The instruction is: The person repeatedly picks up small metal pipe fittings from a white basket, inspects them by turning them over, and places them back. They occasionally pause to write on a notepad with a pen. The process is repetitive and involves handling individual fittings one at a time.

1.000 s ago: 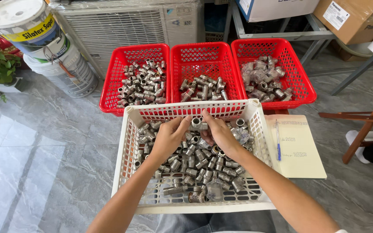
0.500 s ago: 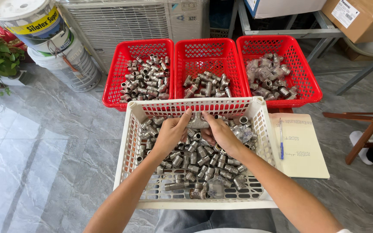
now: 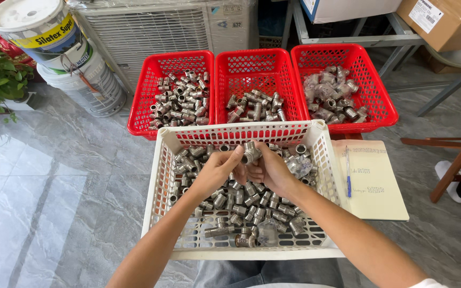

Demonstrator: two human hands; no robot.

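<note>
- Nearest, a white basket (image 3: 161, 176) on the grey floor (image 3: 54, 202), heaped with metal pipe fittings (image 3: 241, 205).
- Above the heap, left hand (image 3: 217, 172) and right hand (image 3: 270, 169) meet over the basket's far half.
- Both sets of fingers are clamped on one metal fitting (image 3: 249, 153), lifted clear of the pile.
- Just right of the basket: a notebook (image 3: 372, 184) with a blue pen (image 3: 348, 172) on it.
- Beyond, three red baskets (image 3: 252, 66) in a row, each holding fittings.
</note>
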